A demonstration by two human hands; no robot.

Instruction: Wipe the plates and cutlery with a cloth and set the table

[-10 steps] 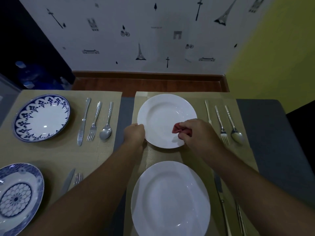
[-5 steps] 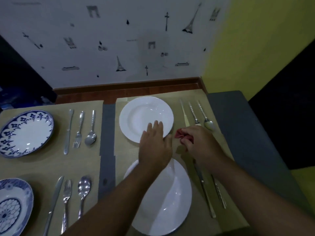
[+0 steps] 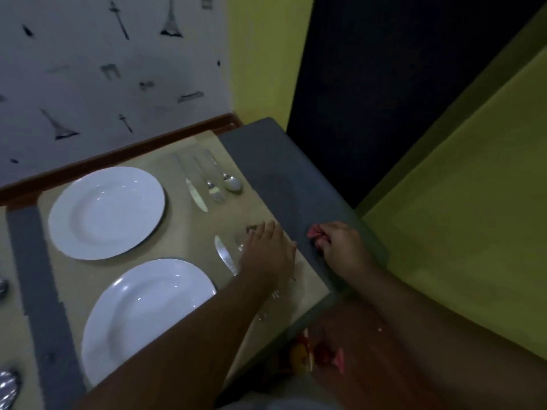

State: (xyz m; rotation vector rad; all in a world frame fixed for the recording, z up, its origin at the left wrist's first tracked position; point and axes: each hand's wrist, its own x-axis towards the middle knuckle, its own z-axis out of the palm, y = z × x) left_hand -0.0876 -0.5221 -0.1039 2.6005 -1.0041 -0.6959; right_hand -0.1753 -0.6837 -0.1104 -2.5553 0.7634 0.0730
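Two white plates lie on a tan placemat [image 3: 183, 229]: a far plate [image 3: 106, 213] and a near plate [image 3: 142, 318]. A far set of knife [image 3: 195, 193], fork [image 3: 211, 187] and spoon [image 3: 231, 180] lies to the right of the far plate. My left hand [image 3: 268, 251] lies flat, fingers straight, over the near cutlery, beside the near knife [image 3: 225, 257]; the fork under it is mostly hidden. My right hand [image 3: 340, 247] holds a bunched red cloth [image 3: 315, 232] above the grey table edge.
The grey tabletop [image 3: 284, 179] ends at its right edge next to a yellow wall and a dark opening. Red and yellow items [image 3: 313, 350] lie on the floor below the table corner. Spoons [image 3: 7, 383] show at the left frame edge.
The view has swung right. My left hand moved from the near plate's rim to the near cutlery on the right. My right hand carried the cloth right, over the grey table edge.
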